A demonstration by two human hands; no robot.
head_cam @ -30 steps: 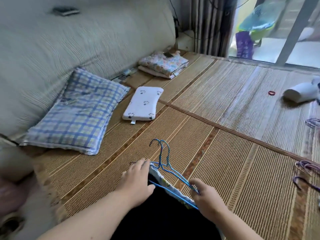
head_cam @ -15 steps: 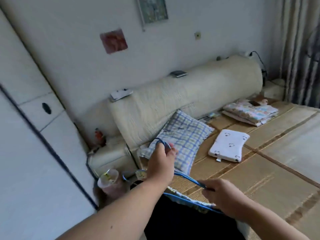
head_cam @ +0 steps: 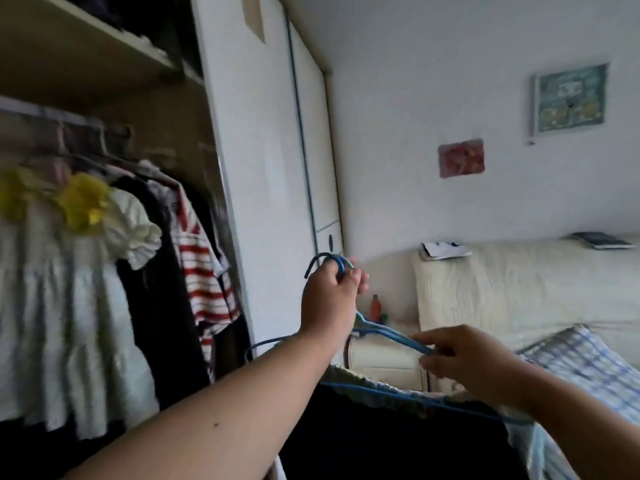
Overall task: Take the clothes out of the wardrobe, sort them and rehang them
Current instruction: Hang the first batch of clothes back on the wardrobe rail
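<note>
1. Two hands share one load. The left hand [head_cam: 329,299] is raised near the open wardrobe [head_cam: 166,109], its grip clamped on the hooks of the blue wire hangers [head_cam: 391,336], fingers curled round them so the hook tops stick out above the knuckles.
2. The right hand [head_cam: 464,362] sits lower and to the right. Its grip is together on the sloping arm of a hanger, pinched between thumb and fingertips.
3. A dark garment [head_cam: 381,445] with a pale frilled edge [head_cam: 377,384] hangs from the hangers' lower bar, below and between both hands, just outside the wardrobe.
4. Inside the wardrobe, on the rail [head_cam: 31,110], hang a white dress [head_cam: 52,306] with yellow flowers [head_cam: 83,202], a black garment [head_cam: 156,306] and a red-and-white striped shirt [head_cam: 204,271], packed side by side.
5. A white sliding door [head_cam: 256,202] stands right of the clothes.
6. Behind the right hand are a cream padded headboard [head_cam: 519,289] and a blue checked pillow [head_cam: 581,362].
</note>
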